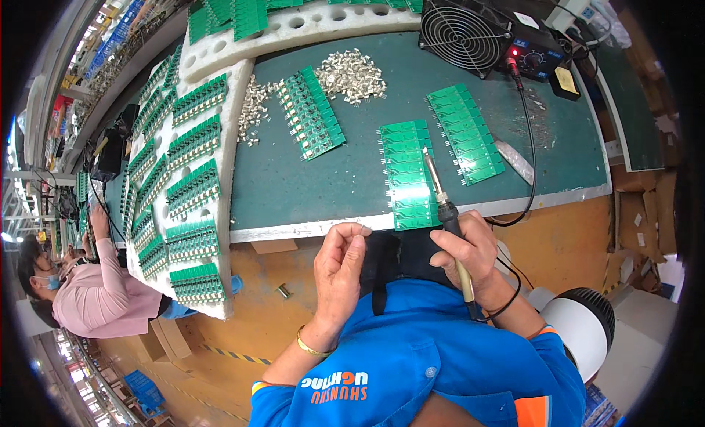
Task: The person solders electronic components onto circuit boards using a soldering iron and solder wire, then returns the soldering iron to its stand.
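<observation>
My right hand is closed round the handle of a soldering iron. The iron's metal tip points away from me, over the upper right part of a green circuit board at the bench's front edge; I cannot tell whether it touches. Just left of that board's near end, my left hand has thumb and fingers pinched together, and whatever they hold is too small to make out. A second green board lies to the right. Farther left sits a board fitted with a row of pale connectors.
Small white connectors are heaped at the back. White foam trays carry rows of boards on the left. A fan and soldering station stand back right, with the iron's cable trailing forward. A co-worker sits far left.
</observation>
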Motion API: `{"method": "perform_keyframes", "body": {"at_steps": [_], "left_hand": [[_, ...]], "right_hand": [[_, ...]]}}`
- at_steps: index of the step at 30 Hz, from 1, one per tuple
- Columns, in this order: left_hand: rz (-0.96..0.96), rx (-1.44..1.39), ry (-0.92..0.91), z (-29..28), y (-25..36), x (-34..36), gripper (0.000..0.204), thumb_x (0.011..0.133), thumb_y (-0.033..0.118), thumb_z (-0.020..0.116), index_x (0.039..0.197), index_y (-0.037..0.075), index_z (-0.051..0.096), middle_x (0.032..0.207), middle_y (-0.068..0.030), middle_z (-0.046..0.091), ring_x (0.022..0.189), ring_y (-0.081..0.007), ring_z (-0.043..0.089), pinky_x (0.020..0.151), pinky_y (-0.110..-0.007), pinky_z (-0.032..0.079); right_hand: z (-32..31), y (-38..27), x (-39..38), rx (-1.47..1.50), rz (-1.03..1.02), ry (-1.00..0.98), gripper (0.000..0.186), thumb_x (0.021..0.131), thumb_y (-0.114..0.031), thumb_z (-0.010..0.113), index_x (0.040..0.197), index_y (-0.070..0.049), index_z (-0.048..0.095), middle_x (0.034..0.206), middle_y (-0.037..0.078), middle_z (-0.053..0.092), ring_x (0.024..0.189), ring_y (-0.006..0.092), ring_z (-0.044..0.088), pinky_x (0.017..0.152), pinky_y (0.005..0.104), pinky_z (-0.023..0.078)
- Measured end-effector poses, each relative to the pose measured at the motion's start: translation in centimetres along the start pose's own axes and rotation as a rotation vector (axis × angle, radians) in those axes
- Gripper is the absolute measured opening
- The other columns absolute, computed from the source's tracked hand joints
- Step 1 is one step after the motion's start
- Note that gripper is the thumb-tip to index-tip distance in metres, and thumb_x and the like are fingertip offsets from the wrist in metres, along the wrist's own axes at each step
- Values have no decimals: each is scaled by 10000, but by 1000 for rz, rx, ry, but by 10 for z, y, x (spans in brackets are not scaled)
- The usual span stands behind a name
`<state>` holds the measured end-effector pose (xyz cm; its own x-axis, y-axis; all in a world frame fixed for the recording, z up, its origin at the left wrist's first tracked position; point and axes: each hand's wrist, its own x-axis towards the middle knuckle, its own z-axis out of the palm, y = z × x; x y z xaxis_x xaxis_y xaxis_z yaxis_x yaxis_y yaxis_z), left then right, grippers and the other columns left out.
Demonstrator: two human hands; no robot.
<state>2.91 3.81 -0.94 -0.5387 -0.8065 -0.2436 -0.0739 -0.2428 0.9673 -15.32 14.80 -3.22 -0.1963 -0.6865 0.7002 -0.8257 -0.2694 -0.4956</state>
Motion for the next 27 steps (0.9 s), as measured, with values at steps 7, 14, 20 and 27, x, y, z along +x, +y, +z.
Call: {"method": "perform_keyframes", "body": {"at_steps": [7, 14, 20, 27], "left_hand": [[-21, -48, -24, 2, 2, -1, 180, 989, 111, 558, 1135, 24, 615, 883, 48, 550, 724, -14, 434, 613, -167, 350], [11, 3, -27, 1, 1, 3, 195, 1009, 149, 529, 1118, 8, 608, 819, 57, 553, 682, -10, 416, 577, -174, 342], [-100, -12, -18, 11, 11, 8, 230, 1006, 226, 542, 1138, 52, 612, 689, 85, 432, 603, -5, 351, 504, -179, 261], [-252, -8, -125, 16, 20, 18, 216, 987, 218, 575, 1105, 55, 654, 688, 107, 480, 567, 12, 351, 479, -177, 245]], "right_hand": [[6, 1, 3, -55, -30, -7, 292, 825, -234, 741, 1054, -121, 598, 740, 57, 515, 631, 240, 515, 562, 353, 420], [6, -2, 14, -231, -43, -84, 373, 678, -80, 731, 1026, -159, 624, 903, 77, 567, 839, 260, 566, 661, 363, 446], [14, 7, 7, -188, -43, -53, 371, 676, -56, 715, 1027, -137, 629, 884, 97, 548, 799, 272, 572, 659, 374, 448], [9, 9, 2, -156, -51, -50, 410, 658, 58, 725, 1017, -83, 586, 898, 115, 591, 787, 300, 580, 664, 401, 476]]}}
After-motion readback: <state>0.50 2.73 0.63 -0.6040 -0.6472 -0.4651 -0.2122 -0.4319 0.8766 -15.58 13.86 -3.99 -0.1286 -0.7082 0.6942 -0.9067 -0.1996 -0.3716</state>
